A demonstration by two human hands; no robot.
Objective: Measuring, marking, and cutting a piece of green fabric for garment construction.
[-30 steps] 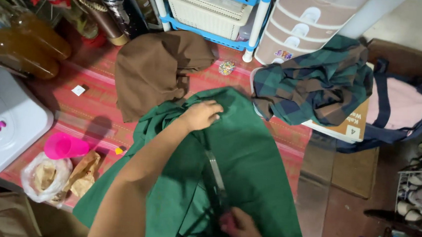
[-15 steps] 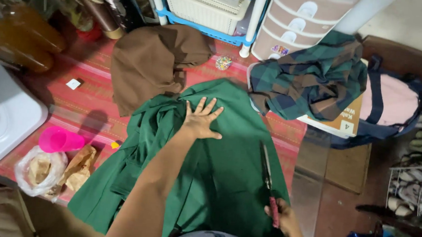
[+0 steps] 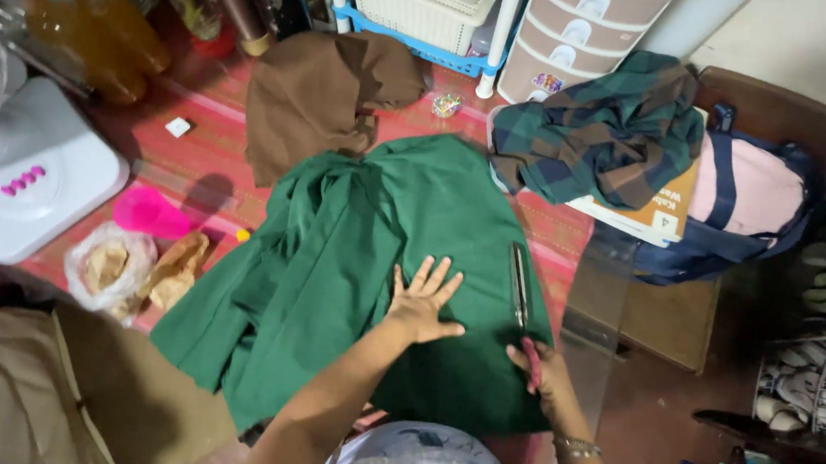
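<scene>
Item: large dark green cloth (image 3: 362, 257), spread on the red striped floor mat (image 3: 202, 161), bunched in folds at its left and far side, smooth at the near right.

Left hand (image 3: 422, 306): flat on the cloth, fingers spread, grip fully open, holding nothing, only pressing the fabric down.

Right hand (image 3: 540, 370): grip closed on the pink handles of long steel-bladed scissors (image 3: 521, 288); blades lie along the cloth's right edge, pointing away. Whether the blades are parted cannot be told.

Handling note: the step reads as cutting along the right side. Best done with the flat hand near the blade line, the cloth kept taut, and the lower blade kept on the mat.

Nearby: brown cloth (image 3: 320, 97) far left; plaid green cloth (image 3: 598, 129) far right.
</scene>
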